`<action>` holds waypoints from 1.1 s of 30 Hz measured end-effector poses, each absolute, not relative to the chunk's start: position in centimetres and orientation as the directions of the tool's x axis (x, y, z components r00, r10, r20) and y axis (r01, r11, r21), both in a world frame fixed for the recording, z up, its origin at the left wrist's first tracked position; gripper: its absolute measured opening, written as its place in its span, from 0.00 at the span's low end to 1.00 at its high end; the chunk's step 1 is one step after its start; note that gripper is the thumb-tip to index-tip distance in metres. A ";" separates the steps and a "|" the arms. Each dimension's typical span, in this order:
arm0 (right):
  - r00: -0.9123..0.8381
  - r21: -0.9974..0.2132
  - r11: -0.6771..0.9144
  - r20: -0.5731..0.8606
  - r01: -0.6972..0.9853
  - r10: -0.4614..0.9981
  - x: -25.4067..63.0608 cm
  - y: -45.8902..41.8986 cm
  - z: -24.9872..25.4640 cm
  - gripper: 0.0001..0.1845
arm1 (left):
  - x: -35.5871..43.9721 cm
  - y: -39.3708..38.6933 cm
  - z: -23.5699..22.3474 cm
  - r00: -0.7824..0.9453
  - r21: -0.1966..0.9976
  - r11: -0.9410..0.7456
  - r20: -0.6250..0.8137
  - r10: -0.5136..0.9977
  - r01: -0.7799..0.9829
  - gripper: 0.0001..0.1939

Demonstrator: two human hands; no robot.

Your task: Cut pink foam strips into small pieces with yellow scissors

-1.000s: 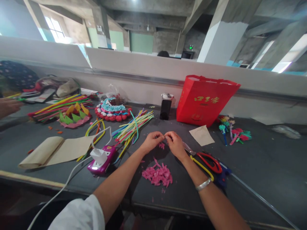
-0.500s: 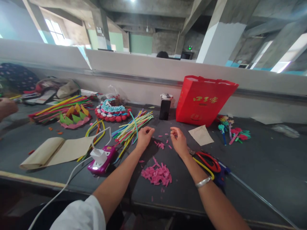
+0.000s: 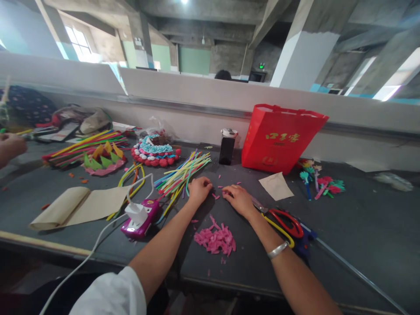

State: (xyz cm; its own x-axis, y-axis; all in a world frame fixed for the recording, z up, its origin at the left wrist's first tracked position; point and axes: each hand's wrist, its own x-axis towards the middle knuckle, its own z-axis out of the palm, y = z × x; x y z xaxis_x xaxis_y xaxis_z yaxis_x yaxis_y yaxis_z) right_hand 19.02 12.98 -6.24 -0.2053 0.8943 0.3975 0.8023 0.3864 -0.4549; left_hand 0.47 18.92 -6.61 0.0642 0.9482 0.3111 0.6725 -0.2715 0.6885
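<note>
My left hand (image 3: 200, 190) rests on the dark table with its fingers curled together. Whatever is between them, if anything, is hidden. Opposite it, my right hand (image 3: 239, 199) reaches down to the tabletop, fingertips closed around a small pink strip (image 3: 224, 193). A few loose pink bits (image 3: 215, 196) lie between the two hands. Closer to me is a heap of pink cut strips (image 3: 215, 238). Beside my right forearm lie red-handled scissors (image 3: 286, 223) and a yellow bent stem (image 3: 278, 230). A bundle of coloured pipe cleaners (image 3: 182, 173) is just left of my left hand.
A dark bottle (image 3: 227, 146) and a red bag (image 3: 282, 139) stand at the back. A purple power socket (image 3: 141, 221) with a white cable, a paper roll (image 3: 75, 208), a paper square (image 3: 276, 186) and a glue gun (image 3: 305, 240) lie around. Another person's hand (image 3: 11, 148) shows far left.
My right hand has lowered and shifted left onto the pink bits, and their small cluster is now mostly gone from view. My left hand has dropped slightly toward the table.
</note>
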 end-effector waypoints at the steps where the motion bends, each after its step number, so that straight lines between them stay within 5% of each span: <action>1: -0.171 -0.461 0.364 0.408 0.810 0.897 19.4 13.2 -6.4 0.08 | 0.5 18.8 -6.6 0.099 0.658 -0.281 0.301 0.949 0.699 0.05; 20: 0.049 -0.518 0.252 0.498 0.818 0.866 21.1 14.3 -7.8 0.11 | 0.1 14.2 -4.2 0.303 0.326 -0.337 0.150 0.941 0.883 0.11; 27: 0.035 -0.542 0.253 0.465 0.802 0.885 20.9 14.4 -8.2 0.13 | -3.7 7.4 -2.5 0.612 0.426 -0.554 0.000 0.791 0.716 0.06; 33: 0.021 -0.543 0.251 0.444 0.801 0.896 21.2 14.5 -8.6 0.15 | -4.0 7.4 -3.9 0.495 0.554 -0.546 0.256 0.830 0.629 0.19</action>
State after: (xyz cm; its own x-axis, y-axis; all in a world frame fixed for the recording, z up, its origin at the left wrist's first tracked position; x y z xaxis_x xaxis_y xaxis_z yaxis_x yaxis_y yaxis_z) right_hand 21.25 14.50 -8.60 0.0205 0.8959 0.4438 0.8015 0.2506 -0.5430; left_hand -3.96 7.37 -3.95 0.4948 0.8304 0.2560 0.6290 -0.5455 0.5538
